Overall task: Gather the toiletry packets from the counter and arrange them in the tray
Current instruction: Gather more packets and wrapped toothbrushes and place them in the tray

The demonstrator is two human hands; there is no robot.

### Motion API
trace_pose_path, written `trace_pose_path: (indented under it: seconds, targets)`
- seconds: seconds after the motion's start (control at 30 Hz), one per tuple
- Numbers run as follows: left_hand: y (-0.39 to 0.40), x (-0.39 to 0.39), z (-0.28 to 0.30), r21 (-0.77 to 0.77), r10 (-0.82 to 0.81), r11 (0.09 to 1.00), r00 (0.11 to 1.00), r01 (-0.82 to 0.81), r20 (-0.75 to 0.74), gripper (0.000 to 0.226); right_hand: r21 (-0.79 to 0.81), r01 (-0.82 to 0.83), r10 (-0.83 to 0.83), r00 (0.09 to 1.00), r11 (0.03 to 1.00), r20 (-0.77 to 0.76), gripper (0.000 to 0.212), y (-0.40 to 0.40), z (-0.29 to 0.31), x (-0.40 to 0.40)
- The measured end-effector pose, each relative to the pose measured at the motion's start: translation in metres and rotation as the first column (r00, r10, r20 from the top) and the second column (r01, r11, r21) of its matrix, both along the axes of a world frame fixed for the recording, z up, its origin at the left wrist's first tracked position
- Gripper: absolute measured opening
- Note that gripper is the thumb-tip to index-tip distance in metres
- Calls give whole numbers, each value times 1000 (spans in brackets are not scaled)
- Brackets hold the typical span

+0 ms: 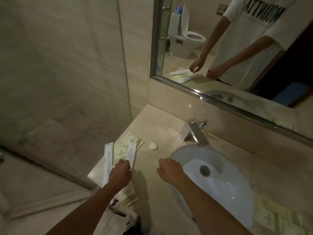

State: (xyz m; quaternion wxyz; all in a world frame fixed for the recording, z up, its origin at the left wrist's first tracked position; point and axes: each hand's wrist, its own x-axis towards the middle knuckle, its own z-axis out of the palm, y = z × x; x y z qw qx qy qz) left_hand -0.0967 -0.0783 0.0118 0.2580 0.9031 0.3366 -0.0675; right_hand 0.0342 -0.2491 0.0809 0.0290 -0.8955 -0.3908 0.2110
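My left hand [120, 174] pinches the near end of a narrow white sachet [131, 154] that lies across the cream packets [120, 152] at the left end of the bench [166, 131]. My right hand [169, 168] hangs just off the basin [211, 175] rim, fingers loosely curled and holding nothing. A second long white sachet [107, 162] lies along the bench edge, just beside my left wrist. More packets [277, 217] sit at the far right, well apart from these. I see no tray anywhere, so the drop-off is a guess.

The risks as I judge them: the thin sachet could slide from a fingertip pinch; lifting it may drag the packet beneath; my left forearm could sweep the edge sachet to the floor. The small round soap [153, 146] sits near the basin and could be nudged in.
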Motion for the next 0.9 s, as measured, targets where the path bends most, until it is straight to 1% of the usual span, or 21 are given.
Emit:
trace_pose_path:
  seconds: [0.13,0.27,0.43,0.53,0.67,0.8,0.9]
  targets:
    - [30,-13,-6,-2,23,1000,1000,-24,-15,16,-6,-21,21,999,1000,-29,25,35,-9,-13]
    - [51,-22,-10,1,52,999,996,-52,-66,32,-8,-41,41,997,999,-70,25,64,-22,-27]
    - [67,-32,-20,-101,156,981,983,-165,-93,41,3,-30,30,989,1000,-143,28,99,-37,-46]
    - [70,-34,-24,-161,225,958,971,-236,-88,44,27,68,-61,975,997,-212,31,114,-47,-54]
    - [74,-35,-27,-224,286,928,955,-298,-84,50,11,223,-211,933,975,-291,50,127,-56,-60]
    - [84,-35,-32,-303,346,888,936,-347,-58,57,13,395,-365,861,919,-353,62,140,-63,-60]
    - [88,-33,-34,-333,367,868,928,-368,-67,60,-10,485,-451,805,874,-386,73,147,-67,-61]
